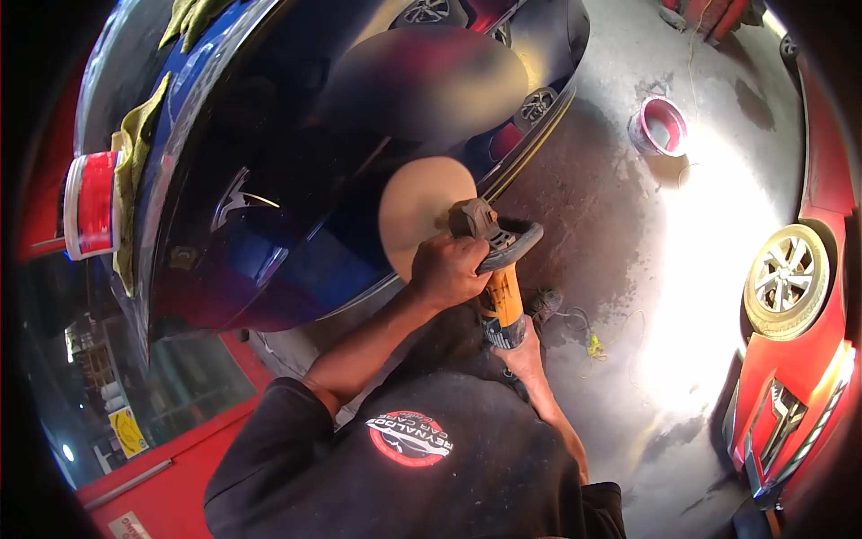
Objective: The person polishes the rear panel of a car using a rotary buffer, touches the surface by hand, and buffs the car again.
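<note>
Here, left hand (452, 269) and right hand (521, 353) clasp the polisher (505, 296).

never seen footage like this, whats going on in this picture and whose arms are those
There is no machine arm here: a person is working with two bare hands. The one picture comes from a camera worn on their head, looking forward and down, so their black printed T-shirt fills the bottom. The left hand grips the front of a yellow-and-black power tool; the right hand holds its rear. Its round tan pad is at a glossy dark blue car; contact is hard to confirm. On that car are a yellow-green cloth and, beside it, a red-and-white tub. A red bucket stands on the floor.
</note>
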`<state>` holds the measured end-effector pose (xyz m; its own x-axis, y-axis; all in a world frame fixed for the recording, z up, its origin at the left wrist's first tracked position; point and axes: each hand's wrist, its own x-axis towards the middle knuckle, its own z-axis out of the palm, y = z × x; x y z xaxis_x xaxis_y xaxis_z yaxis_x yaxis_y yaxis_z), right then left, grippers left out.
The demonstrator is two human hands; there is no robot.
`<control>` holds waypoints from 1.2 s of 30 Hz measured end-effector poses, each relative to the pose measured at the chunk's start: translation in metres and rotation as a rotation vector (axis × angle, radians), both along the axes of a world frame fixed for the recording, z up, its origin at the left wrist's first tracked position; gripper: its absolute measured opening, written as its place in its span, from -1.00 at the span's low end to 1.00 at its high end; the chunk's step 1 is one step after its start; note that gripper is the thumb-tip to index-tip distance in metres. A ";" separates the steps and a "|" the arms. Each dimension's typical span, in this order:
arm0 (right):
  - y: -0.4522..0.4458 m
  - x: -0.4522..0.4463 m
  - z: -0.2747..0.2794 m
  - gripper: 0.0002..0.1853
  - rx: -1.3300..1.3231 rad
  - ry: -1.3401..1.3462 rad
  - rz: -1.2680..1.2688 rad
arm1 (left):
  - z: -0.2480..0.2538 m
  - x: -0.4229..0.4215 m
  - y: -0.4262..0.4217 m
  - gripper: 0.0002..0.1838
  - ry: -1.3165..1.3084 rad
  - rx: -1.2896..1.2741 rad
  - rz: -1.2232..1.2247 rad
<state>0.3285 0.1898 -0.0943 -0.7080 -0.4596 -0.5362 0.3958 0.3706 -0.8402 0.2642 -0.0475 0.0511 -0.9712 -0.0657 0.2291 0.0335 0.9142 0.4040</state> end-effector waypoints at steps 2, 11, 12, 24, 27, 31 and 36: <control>-0.008 -0.008 0.008 -0.21 -0.006 0.023 -0.019 | 0.013 -0.007 -0.006 -0.73 0.047 -0.023 -0.019; -0.034 -0.038 0.031 -0.25 0.011 0.173 -0.075 | 0.040 -0.032 -0.023 -0.75 0.173 -0.045 -0.072; -0.033 -0.034 0.029 -0.25 0.015 0.164 -0.054 | 0.037 -0.028 -0.024 -0.75 0.161 -0.062 -0.074; -0.031 -0.032 0.026 -0.20 -0.024 0.124 -0.060 | 0.045 -0.036 -0.022 -0.72 0.121 -0.057 -0.081; -0.036 -0.061 0.041 -0.28 0.006 0.183 -0.086 | 0.045 -0.070 -0.021 -0.74 0.196 -0.034 -0.090; -0.037 -0.082 0.038 -0.28 0.038 0.233 -0.119 | 0.050 -0.091 -0.016 -0.76 0.244 0.026 -0.078; -0.028 -0.068 0.022 -0.25 0.005 0.190 -0.049 | 0.041 -0.059 -0.013 -0.76 0.180 0.031 -0.057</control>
<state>0.2609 0.1619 -0.0726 -0.8181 -0.4204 -0.3925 0.2474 0.3589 -0.9000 0.2055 -0.0609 0.0921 -0.9170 -0.0213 0.3984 0.1595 0.8957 0.4150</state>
